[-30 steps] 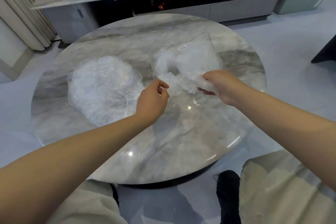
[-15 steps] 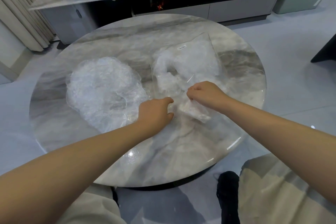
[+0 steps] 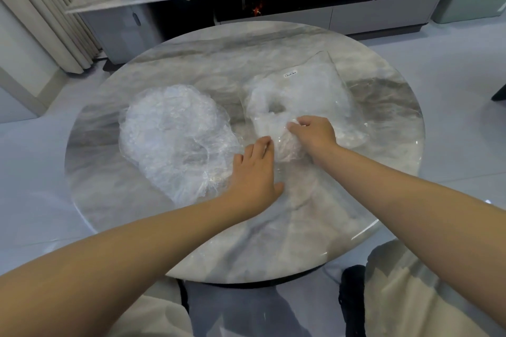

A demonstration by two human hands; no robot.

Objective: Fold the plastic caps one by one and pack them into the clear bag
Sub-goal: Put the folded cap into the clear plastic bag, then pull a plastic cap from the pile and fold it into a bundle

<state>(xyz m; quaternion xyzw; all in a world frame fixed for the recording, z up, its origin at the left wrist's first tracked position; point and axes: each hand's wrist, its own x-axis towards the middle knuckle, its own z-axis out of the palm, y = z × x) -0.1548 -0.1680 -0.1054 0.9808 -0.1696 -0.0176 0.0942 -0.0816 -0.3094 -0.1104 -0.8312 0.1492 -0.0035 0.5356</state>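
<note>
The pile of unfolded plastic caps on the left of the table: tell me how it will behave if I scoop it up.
The pile of plastic caps looks thin, crinkled and see-through, so it would probably sag and flop rather than hold shape. It is puffy with trapped air, so likely very light for its bulk. The layers look loosely stacked on the glossy marble table, so some may slide off.

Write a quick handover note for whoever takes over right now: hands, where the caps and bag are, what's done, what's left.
Left hand: fingers straight, resting flat at the open near end of the clear bag, between bag and loose pile.
Right hand: fingers curled round a folded cap, pushing it into the bag's mouth.
The bag lies flat on the round marble table, right of centre, already holding several white folded caps.
The pile of unfolded caps sits left of the bag.
Done: some caps packed. Left: seat this cap, then fold and pack the pile one by one.
</note>
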